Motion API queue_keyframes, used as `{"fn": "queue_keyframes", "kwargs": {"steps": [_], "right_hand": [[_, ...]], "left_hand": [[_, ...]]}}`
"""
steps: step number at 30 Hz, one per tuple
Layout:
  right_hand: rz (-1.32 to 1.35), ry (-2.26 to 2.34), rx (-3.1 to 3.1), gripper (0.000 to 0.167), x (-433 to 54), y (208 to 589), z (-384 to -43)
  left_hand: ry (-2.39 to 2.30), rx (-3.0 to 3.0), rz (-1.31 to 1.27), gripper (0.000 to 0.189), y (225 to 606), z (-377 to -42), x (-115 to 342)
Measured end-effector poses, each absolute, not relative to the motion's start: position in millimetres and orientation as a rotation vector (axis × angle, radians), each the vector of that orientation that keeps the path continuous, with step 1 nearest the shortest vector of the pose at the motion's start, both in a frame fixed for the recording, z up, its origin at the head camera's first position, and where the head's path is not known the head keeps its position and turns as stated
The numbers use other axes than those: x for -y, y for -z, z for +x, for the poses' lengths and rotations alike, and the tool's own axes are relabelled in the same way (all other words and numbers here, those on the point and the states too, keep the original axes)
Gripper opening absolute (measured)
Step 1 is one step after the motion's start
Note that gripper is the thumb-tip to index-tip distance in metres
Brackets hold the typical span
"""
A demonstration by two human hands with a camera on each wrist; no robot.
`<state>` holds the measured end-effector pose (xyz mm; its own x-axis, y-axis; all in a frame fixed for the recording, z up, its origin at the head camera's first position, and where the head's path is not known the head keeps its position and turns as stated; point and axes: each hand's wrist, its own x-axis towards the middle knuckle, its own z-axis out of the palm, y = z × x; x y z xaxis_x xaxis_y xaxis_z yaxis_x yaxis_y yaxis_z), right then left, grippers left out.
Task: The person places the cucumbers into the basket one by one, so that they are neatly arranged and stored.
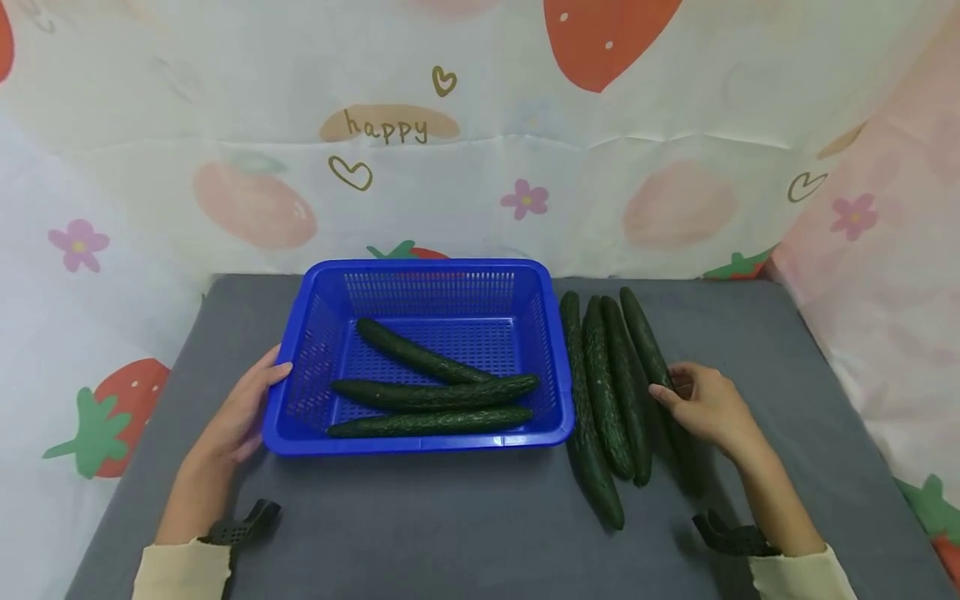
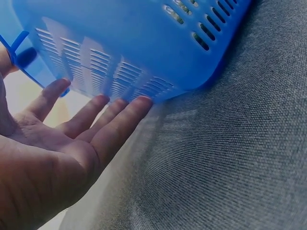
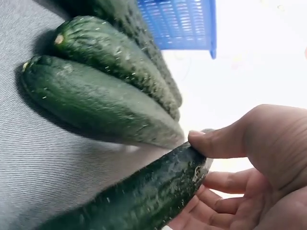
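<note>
A blue plastic basket (image 1: 420,443) holds three dark green cucumbers (image 1: 435,395) lying across its floor. My left hand (image 1: 251,400) holds the basket at its left side, thumb over the rim. In the left wrist view its fingers (image 2: 120,127) reach nearly straight against the slotted outer wall. My right hand (image 1: 708,404) pinches a cucumber (image 1: 647,337) near its middle, thumb on the near side and fingers beyond. That cucumber slants beside three others (image 1: 606,387) lying lengthwise to the right of the basket.
A grey cloth (image 1: 465,517) covers the table. Behind it hangs a pale curtain (image 1: 480,167) printed with strawberries, flowers and hearts, close to the basket's far rim. A dark band (image 1: 247,523) sits on the left wrist, another (image 1: 731,537) on the right.
</note>
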<state>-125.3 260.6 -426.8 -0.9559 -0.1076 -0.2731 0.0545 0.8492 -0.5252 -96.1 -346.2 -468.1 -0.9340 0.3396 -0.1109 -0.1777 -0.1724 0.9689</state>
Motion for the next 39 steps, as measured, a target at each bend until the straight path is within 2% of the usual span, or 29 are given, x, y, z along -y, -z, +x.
{"fn": "queue_keyframes", "kwargs": {"steps": [5,12,28,39], "right_hand": [[-0.052,0.723,-2.778,0.063,-257,414,-126],[-0.154,0.719,-2.843,0.058,-249,397,-126],[-0.319,0.908,-2.932,0.047,-207,369,-123],[-0.468,0.875,-2.951,0.045,-184,350,-125]], "left_hand": [[-2.183,-1.751,0.174,0.046,466,-100,346],[-2.147,-1.775,0.181,0.055,468,-102,344],[-2.163,-1.761,0.224,0.047,473,-101,341],[-2.178,-1.724,0.236,0.046,467,-109,336]]}}
